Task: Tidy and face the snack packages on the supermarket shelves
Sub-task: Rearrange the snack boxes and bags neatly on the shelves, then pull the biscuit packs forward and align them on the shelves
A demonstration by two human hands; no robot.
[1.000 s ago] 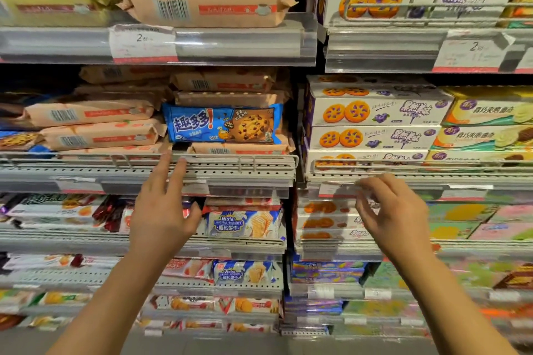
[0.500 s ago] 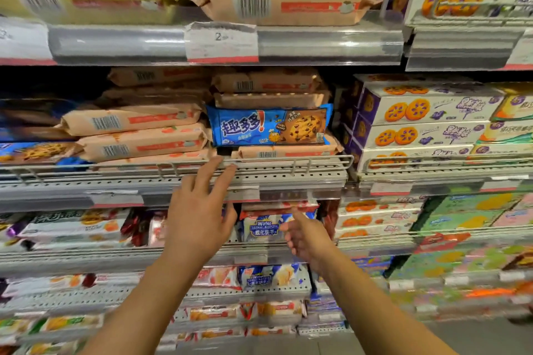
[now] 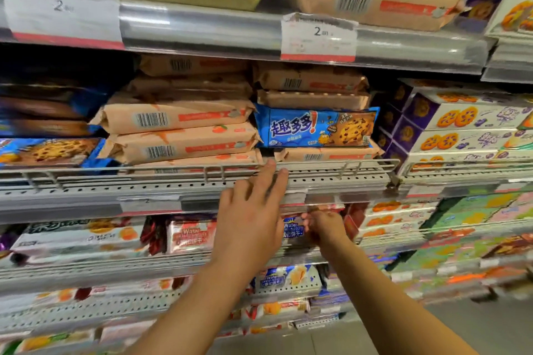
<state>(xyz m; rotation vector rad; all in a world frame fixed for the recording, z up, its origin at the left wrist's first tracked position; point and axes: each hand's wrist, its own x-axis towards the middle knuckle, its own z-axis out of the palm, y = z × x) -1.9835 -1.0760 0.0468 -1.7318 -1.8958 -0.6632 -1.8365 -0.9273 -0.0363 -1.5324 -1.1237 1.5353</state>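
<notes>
Your left hand (image 3: 248, 228) lies with fingers straight on the shelf's front rail (image 3: 331, 166) below the blue cookie pack (image 3: 315, 130); your right hand (image 3: 324, 226) pinches a wafer pack (image 3: 292, 229) one shelf lower.

R hand (image 3: 324, 226) now maybe gripping wafer pack (image 3: 292, 229).

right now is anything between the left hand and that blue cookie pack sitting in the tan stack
Yes. The wire rail along the shelf front runs between the left hand and the blue cookie pack. The fingers reach the rail's height, just below and left of the pack. Nothing else visible blocks it.
</notes>
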